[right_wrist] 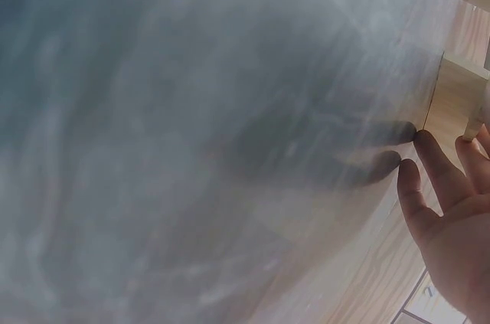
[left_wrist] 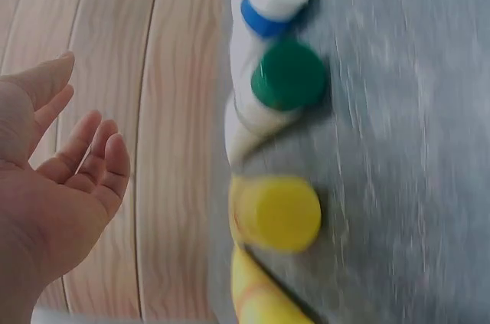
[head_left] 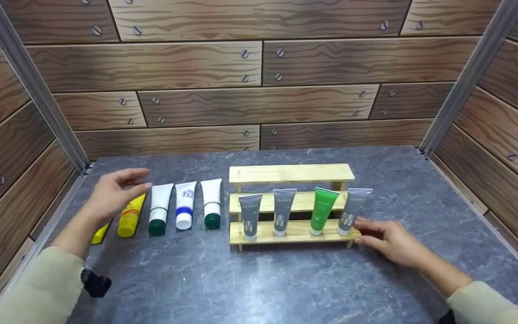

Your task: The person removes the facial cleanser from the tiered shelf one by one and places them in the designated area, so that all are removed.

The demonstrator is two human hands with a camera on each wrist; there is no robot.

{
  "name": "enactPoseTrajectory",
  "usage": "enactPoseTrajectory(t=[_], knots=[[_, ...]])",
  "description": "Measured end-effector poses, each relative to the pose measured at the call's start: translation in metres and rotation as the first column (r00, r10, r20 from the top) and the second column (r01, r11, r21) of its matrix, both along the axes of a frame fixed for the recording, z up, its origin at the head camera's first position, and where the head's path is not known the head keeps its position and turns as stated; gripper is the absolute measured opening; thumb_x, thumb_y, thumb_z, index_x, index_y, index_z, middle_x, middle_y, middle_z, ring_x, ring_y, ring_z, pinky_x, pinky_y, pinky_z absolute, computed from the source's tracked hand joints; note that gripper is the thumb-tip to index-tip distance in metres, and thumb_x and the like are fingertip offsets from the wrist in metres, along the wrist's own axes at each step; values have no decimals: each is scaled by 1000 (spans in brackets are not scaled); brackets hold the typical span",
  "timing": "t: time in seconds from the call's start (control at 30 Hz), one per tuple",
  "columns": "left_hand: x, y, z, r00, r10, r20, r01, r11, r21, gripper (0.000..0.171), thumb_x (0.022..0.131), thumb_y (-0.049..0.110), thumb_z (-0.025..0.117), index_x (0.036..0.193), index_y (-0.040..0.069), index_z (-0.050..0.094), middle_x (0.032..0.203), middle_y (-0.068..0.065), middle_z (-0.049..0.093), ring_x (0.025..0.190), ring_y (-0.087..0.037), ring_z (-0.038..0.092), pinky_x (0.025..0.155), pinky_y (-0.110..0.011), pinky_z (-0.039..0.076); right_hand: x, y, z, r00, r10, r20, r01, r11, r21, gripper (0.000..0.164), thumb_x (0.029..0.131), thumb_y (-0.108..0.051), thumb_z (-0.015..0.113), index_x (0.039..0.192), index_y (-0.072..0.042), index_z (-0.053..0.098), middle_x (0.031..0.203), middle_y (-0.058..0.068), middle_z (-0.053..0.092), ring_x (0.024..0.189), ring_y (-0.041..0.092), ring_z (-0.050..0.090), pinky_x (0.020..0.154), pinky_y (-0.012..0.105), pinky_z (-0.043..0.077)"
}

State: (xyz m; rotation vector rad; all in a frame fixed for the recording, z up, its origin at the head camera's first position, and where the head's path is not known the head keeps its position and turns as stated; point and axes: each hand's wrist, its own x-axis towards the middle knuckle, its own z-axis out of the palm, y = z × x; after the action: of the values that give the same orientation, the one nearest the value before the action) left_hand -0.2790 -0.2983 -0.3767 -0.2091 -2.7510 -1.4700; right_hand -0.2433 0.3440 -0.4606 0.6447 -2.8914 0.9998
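Observation:
My left hand (head_left: 117, 189) hovers over two yellow tubes, the fuller-seen yellow tube (head_left: 128, 220) and a partly covered yellow tube (head_left: 100, 234). Its fingers (left_wrist: 92, 155) are loosely bent around nothing. At the right end of a three-tier wooden rack (head_left: 291, 173), my right hand (head_left: 391, 240) holds the lowest step between thumb and fingers, close to a grey tube (head_left: 353, 211). In the right wrist view, fingertips (right_wrist: 409, 175) meet the tabletop beside the wood. Along that step also stand a green tube (head_left: 323, 211), a grey tube (head_left: 283, 211) and another grey tube (head_left: 251, 216), caps down.
Between left hand and rack lie a white tube with green cap (head_left: 160, 209), a white tube with blue band (head_left: 185, 204) and another white tube with green cap (head_left: 212, 202). Wood-patterned walls (head_left: 259, 67) enclose the grey marbled table (head_left: 241, 279).

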Motion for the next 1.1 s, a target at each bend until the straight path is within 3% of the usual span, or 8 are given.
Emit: enactPoseTrajectory(t=[0.2,0.37,0.53,0.73,0.97,1.1], knots=[[8,39,6,995,-65,-77,67,998,22,47,102,26,75,144,7,65,141,-15,66,129,-32,61,106,-48,51,-1,0,0,1000,3,-5,-3,1000,4,50,97,-33,78,134,-1,70,143,23,61,132,45,60,111,61,41],[15,70,10,988,-125,-94,130,990,46,42,100,26,77,139,12,70,136,-8,69,122,-26,63,101,-43,53,-2,-1,-1,1000,6,-14,-6,1000,5,50,97,-32,79,134,0,70,143,24,61,131,45,60,110,60,42],[22,96,9,972,-190,-140,202,977,73,40,97,18,80,136,11,72,131,-7,71,107,-26,67,88,-36,58,-2,-1,-1,1000,1,-8,-1,1000,3,50,97,-33,79,134,0,70,143,23,61,131,45,60,110,60,42],[29,121,7,939,-265,-217,285,956,65,39,95,14,82,133,11,74,130,-3,71,104,-23,66,86,-33,56,-2,-2,0,1000,-16,3,16,1000,4,49,96,-33,79,134,-2,71,143,21,62,131,43,61,110,58,43],[36,145,1,877,-404,-260,446,885,132,41,95,12,81,134,4,72,138,-12,67,120,-26,66,90,-34,58,-1,-1,0,1000,-13,9,13,1000,2,50,97,-33,79,134,-2,71,143,22,62,131,45,61,110,60,42],[39,155,-2,858,-444,-259,484,867,118,43,96,14,81,137,7,71,141,-9,66,124,-31,65,91,-36,58,0,0,-1,1000,-10,1,10,1000,0,49,96,-33,79,134,-2,71,143,22,62,130,45,61,110,59,43]])
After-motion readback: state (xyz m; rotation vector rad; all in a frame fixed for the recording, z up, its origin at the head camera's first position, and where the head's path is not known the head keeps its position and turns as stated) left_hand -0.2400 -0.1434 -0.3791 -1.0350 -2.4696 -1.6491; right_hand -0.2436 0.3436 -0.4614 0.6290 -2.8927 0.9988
